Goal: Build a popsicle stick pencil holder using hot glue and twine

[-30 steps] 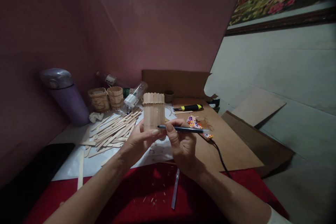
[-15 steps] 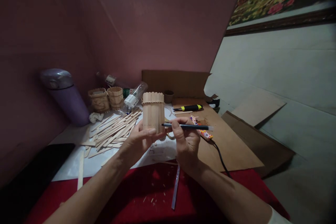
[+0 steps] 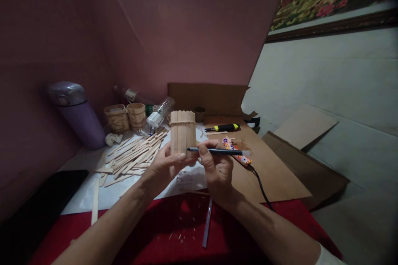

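A purple flask stands beyond a dark flat object, perhaps a laptop.

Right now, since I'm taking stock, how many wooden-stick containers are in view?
3. The front container is in the left hand; a wider container and a narrower container stand side by side, right of the purple bottle. Others could be hidden.

Red cloth carries white paper at left with a pile of flat wooden sticks, brown board at right with yellow-black cutter and corded floral-patterned tool, plus clear strip and pale crumbs directly on cloth.
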Demonstrator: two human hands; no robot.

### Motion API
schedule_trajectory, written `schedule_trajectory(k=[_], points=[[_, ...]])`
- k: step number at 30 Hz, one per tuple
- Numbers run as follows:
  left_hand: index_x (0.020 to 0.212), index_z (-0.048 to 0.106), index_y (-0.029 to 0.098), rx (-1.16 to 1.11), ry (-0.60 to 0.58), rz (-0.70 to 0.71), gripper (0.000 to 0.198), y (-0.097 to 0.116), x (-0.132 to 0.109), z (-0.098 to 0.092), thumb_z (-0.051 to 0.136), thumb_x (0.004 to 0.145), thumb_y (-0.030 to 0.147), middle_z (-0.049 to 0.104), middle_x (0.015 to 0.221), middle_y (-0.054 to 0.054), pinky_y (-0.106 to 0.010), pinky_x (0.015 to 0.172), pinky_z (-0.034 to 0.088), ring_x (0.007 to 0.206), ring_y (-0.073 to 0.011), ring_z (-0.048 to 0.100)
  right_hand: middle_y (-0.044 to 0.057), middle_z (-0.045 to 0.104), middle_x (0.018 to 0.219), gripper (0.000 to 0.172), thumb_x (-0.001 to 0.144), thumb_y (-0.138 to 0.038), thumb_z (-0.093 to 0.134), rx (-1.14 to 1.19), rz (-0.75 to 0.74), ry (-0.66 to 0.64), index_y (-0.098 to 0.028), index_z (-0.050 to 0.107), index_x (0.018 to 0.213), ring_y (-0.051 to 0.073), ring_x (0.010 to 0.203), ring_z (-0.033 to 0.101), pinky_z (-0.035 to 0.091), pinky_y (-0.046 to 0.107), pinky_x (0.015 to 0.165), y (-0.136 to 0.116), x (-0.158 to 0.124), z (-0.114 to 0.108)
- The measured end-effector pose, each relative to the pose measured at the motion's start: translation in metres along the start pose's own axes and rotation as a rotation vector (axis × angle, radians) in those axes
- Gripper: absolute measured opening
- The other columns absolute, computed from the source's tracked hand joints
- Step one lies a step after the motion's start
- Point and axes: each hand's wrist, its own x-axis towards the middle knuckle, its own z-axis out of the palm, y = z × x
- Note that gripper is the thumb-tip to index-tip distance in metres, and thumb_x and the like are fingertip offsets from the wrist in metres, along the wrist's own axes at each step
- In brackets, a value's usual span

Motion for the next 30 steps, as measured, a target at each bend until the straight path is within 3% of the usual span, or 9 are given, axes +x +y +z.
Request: schedule_trajectory(k=[11, 21, 30], points=[[0.110, 0.063, 0.016, 0.000, 0.033, -0.015, 0.037, 0.0026, -0.0007, 0.0034, 0.073, 0.075, 0.019, 0.072, 0.111, -0.013, -0.041, 0.094, 0.048, 0.105, -0.0273, 0.067, -0.002, 0.059, 0.075, 0.015, 0.094, -0.033, 0.058, -0.026, 0.002, 0.001, -0.022, 0.059, 0.086, 0.013, 0.069, 0.058, 0.047, 0.028, 0.066, 0.0006, 0.0002, 0.0009], [0.114, 0.063, 0.014, -0.048, -0.011, -0.012, 0.039, 0.0030, 0.0003, 0.0008, 0.070, 0.076, 0.019, 0.071, 0.115, -0.015, -0.044, 0.101, 0.046, 0.114, -0.0311, 0.063, -0.002, 0.060, 0.072, 0.017, 0.092, -0.039, 0.058, 0.032, 0.062, 0.111, -0.023, 0.058, 0.086, 0.015, 0.065, 0.057, 0.047, 0.029, 0.062, 0.0015, 0.0014, 0.0012], [0.114, 0.064, 0.014, -0.052, -0.007, -0.011, 0.039, 0.0024, 0.0001, 0.0002, 0.068, 0.076, 0.018, 0.070, 0.115, -0.015, -0.046, 0.103, 0.044, 0.117, -0.0316, 0.061, -0.001, 0.060, 0.074, 0.018, 0.093, -0.038, 0.058, 0.022, 0.046, 0.063, -0.022, 0.060, 0.085, 0.015, 0.067, 0.057, 0.047, 0.029, 0.064, 0.0040, 0.0006, 0.0009]])
